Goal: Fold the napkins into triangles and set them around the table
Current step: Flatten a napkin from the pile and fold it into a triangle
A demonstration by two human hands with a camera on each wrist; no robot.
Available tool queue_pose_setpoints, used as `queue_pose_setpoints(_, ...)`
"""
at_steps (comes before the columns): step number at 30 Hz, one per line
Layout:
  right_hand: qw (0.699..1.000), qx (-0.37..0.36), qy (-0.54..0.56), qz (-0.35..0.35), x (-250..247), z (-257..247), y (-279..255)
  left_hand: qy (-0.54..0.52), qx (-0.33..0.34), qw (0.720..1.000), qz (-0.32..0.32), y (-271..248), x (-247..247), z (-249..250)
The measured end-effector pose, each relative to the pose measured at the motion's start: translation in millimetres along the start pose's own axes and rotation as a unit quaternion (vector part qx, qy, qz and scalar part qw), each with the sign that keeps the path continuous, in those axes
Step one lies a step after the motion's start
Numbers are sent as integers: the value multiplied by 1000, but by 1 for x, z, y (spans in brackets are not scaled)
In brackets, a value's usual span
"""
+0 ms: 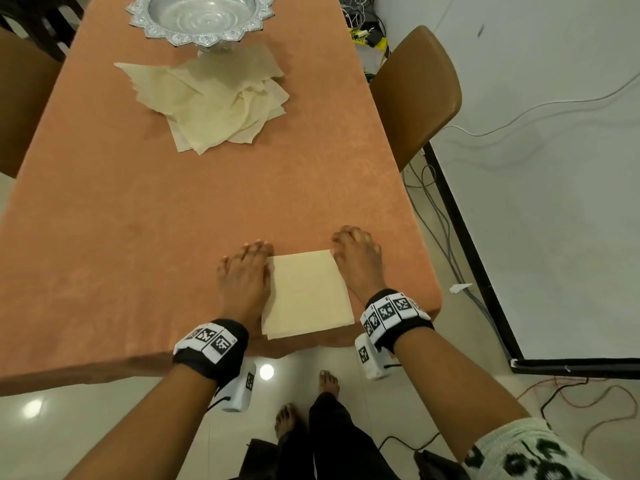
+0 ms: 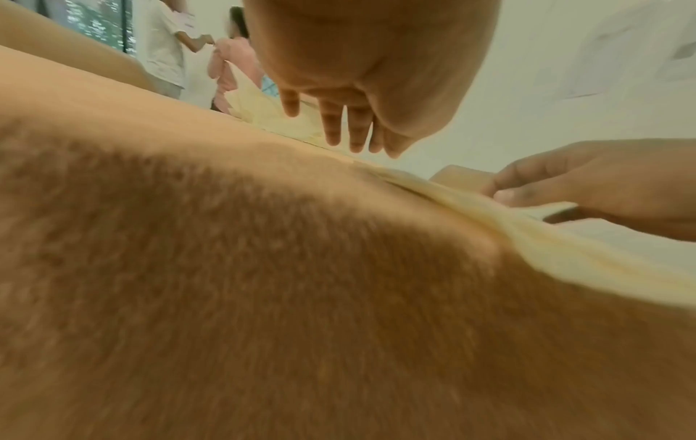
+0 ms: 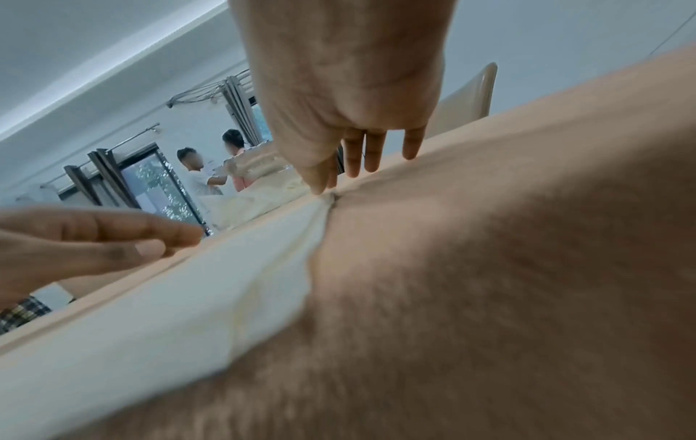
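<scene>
A square cream napkin lies flat on the orange tablecloth, close to the table's near edge. My left hand rests flat on the cloth along the napkin's left edge, with its fingers straight. My right hand is at the napkin's far right corner with curled fingers. In the right wrist view its thumb and forefinger pinch that corner of the napkin. A loose pile of unfolded napkins sits farther up the table.
An ornate silver pedestal bowl stands at the far end behind the pile. A brown chair is at the table's right side and another at its left. Cables run across the floor on the right. Two people stand in the background.
</scene>
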State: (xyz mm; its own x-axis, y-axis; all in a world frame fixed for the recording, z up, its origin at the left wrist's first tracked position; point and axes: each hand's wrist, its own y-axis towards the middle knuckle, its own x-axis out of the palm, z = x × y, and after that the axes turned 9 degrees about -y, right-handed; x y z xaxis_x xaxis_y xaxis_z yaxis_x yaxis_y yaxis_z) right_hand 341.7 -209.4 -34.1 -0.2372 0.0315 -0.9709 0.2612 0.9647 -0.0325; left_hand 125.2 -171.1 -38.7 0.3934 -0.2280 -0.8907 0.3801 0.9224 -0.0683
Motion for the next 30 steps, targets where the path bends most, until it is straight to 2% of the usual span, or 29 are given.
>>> queue_pose_setpoints(2,1000,2,-4,1,-2,-2,9,6,-39,999,34,12,-9,-2)
queue_pose_setpoints(5,1000,4,-7,1,-1,-3,14,4,-79,996,40,24,-14,-3)
queue_pose_setpoints(11,1000,-1,-23,6,-2,-6,19,21,-68,996,44,34,-14,-1)
queue_pose_setpoints(16,996,-27,9,84,-5,-20,-5,-54,-39,993,100,4,-10,5)
queue_pose_setpoints(19,997,-74,8,9,5,-41,-36,-52,7,998,27,-25,11,18)
queue_pose_setpoints(22,990,-99,-62,-83,25,-45,-51,-18,2,999,-31,-36,33,21)
queue_pose_setpoints(24,990,-78,-86,-80,30,-31,-53,-8,-8,999,-34,-36,37,19)
queue_pose_setpoints(28,993,26,-90,-68,19,-1,-48,-13,-4,1000,-28,-36,36,19)
queue_pose_setpoints(30,996,16,-74,-48,11,-7,-40,-14,-8,999,-30,-36,37,19)
